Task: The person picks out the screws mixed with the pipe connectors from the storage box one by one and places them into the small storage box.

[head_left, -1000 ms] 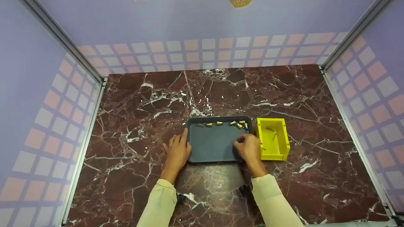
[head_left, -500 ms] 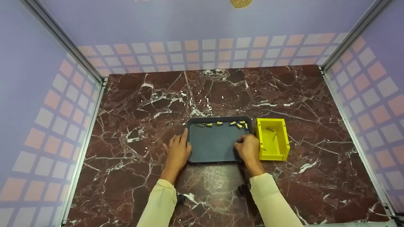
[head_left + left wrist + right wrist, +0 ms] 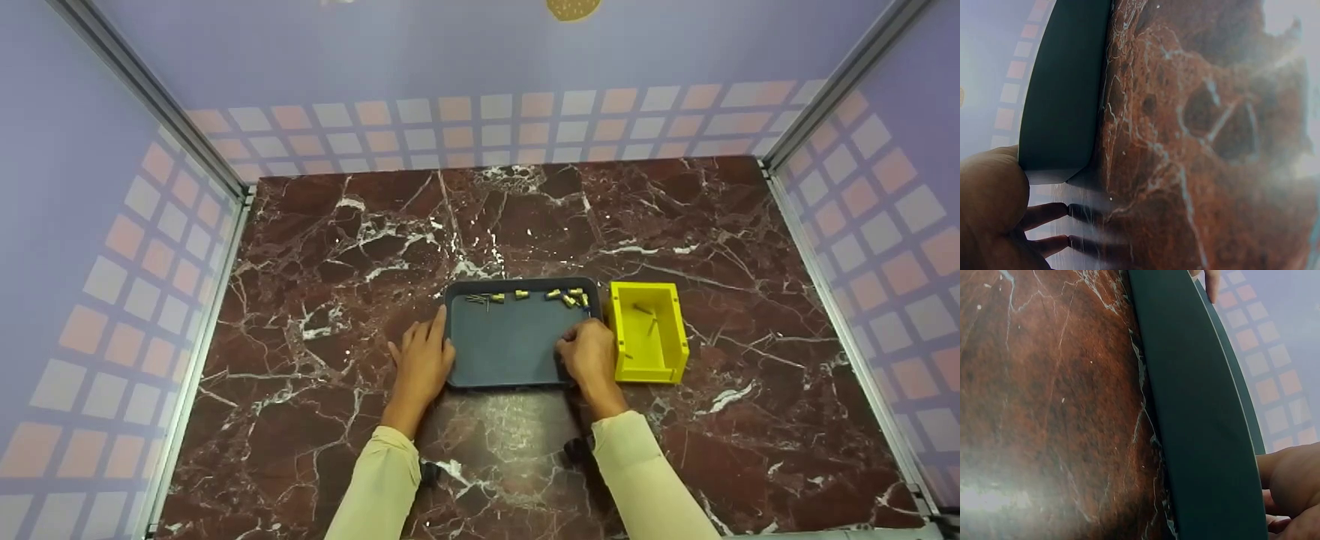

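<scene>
A dark grey tray lies on the marble table. Along its far side are several small brass pieces, some with dark blue ends, and a few thin screw-like pins. My left hand rests at the tray's left wall, its fingers fairly straight; two fingertips reach down to the table in the left wrist view. My right hand is over the tray's right end, fingers bent inward inside the rim. The tray wall partly hides those fingers in the right wrist view; I cannot tell whether they hold anything.
Right beside the tray stands a yellow bin with several thin pins inside. Purple panels with printed squares close off the back, left and right. Marble tabletop surrounds the tray.
My right wrist and sleeve have shifted slightly left. The left hand, tray, brass pieces and yellow bin stay essentially where they were.
</scene>
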A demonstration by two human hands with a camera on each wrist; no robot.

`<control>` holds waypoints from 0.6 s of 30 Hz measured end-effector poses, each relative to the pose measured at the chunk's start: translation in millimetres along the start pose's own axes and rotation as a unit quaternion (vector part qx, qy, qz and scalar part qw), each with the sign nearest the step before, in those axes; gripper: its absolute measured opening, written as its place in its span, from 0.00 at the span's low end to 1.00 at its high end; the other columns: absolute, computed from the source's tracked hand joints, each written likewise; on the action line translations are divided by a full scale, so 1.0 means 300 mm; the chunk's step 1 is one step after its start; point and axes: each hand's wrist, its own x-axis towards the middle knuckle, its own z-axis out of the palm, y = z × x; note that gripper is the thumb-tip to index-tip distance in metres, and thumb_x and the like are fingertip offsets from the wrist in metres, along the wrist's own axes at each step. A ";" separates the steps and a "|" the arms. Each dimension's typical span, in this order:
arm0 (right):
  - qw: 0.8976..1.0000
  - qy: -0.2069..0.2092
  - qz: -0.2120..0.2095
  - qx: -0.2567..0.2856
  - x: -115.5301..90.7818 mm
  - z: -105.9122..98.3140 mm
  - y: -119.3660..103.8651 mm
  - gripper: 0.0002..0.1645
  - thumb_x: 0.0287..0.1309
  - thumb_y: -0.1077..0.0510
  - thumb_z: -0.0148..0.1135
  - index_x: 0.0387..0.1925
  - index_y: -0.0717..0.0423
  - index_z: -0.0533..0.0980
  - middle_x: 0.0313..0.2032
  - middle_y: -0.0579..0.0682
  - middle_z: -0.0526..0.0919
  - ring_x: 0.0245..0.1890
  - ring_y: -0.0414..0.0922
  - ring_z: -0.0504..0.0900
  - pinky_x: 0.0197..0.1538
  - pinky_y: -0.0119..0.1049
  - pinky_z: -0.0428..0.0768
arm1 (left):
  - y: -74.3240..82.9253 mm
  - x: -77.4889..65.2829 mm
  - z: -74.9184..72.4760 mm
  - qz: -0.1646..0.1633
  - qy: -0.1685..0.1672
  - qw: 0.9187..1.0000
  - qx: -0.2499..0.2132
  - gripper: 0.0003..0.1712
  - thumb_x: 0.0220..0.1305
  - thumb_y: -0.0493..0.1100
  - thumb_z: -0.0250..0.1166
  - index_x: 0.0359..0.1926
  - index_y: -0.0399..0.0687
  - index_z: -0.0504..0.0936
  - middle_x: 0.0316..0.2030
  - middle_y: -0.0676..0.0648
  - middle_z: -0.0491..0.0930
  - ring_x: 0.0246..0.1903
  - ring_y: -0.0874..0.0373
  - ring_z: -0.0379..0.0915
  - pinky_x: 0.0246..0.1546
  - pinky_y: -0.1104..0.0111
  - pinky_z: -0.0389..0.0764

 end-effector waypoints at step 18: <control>0.997 -0.028 0.011 0.076 -0.005 -0.010 -0.008 0.08 0.49 0.63 0.68 0.19 0.51 0.85 0.19 0.47 0.85 0.12 0.38 0.79 0.19 0.31 0.77 | 0.002 0.004 0.003 -0.010 -0.002 1.000 -0.001 0.34 0.74 0.47 0.55 0.79 0.60 0.61 0.66 0.43 0.75 0.73 0.38 0.61 0.67 0.24 0.49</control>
